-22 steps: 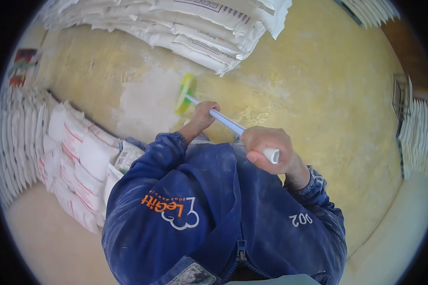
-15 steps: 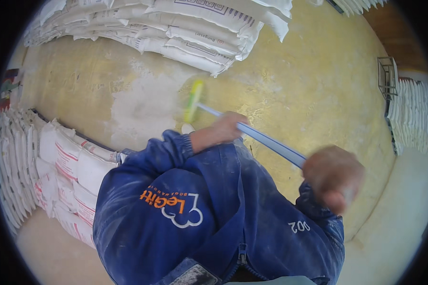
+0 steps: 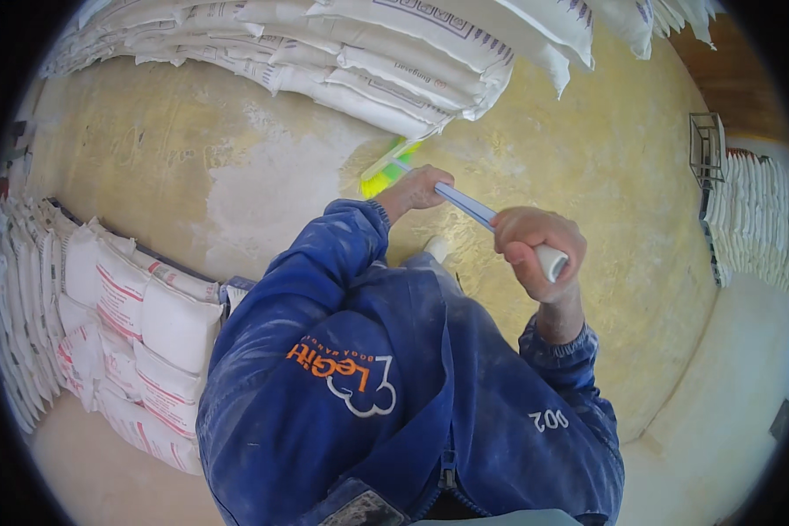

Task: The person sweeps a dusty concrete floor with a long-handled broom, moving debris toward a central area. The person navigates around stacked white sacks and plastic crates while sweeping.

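Observation:
A broom [image 3: 470,208] with a pale blue-white handle and a yellow-green bristle head slants across the floor in front of me. My left hand [image 3: 421,188] wraps round the lower part of the handle, close above the head. Near the handle's top end my right hand [image 3: 539,245] grips it, with the white end cap showing beside the thumb. The bristles [image 3: 379,182] rest low by the edge of a stack of white sacks [image 3: 412,88]. Pale powder lies on the yellowish floor [image 3: 276,197] left of the bristles.
More white sacks with red stripes [image 3: 145,307] are stacked on my left. On the far right stand another sack stack [image 3: 749,219] and a metal frame [image 3: 706,149]. A light shoe tip [image 3: 437,249] shows below the handle. My blue jacket [image 3: 394,386] is dusted with powder.
The broom head has moved right and away from me, up to the sack stack. My right hand has come inward and forward, and the left has shifted slightly forward.

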Tool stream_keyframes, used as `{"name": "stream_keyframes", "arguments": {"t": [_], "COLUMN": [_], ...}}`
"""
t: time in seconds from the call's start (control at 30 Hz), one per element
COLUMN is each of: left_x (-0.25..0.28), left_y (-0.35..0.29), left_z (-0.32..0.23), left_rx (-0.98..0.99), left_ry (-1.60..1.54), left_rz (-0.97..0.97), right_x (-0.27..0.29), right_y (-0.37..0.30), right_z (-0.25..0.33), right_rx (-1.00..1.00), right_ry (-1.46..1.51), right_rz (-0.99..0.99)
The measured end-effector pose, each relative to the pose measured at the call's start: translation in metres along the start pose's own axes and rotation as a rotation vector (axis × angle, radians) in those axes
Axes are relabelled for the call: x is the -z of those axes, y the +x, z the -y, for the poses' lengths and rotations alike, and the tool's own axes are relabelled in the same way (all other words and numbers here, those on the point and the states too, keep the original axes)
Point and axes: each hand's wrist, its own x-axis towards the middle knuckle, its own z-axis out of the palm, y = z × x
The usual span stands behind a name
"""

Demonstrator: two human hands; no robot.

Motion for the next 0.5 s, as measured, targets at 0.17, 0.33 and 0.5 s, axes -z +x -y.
{"name": "stream_keyframes", "arguments": {"t": [0.17,0.33,0.5], "left_x": [0.035,0.079,0.106], "left_y": [-0.041,-0.099,-0.101], "left_z": [0.0,0.001,-0.065], "left_rx": [0.098,0.247,0.152], "left_ry": [-0.008,0.083,0.032], "left_rz": [-0.14,-0.323,-0.516], "right_x": [-0.027,-0.057,-0.052], "right_y": [0.022,0.029,0.062], "right_z": [0.01,0.008,0.072], "right_rx": [-0.014,-0.177,-0.051], "right_ry": [0.095,0.398,0.279], "right_rz": [0.165,0.143,0.198]}}
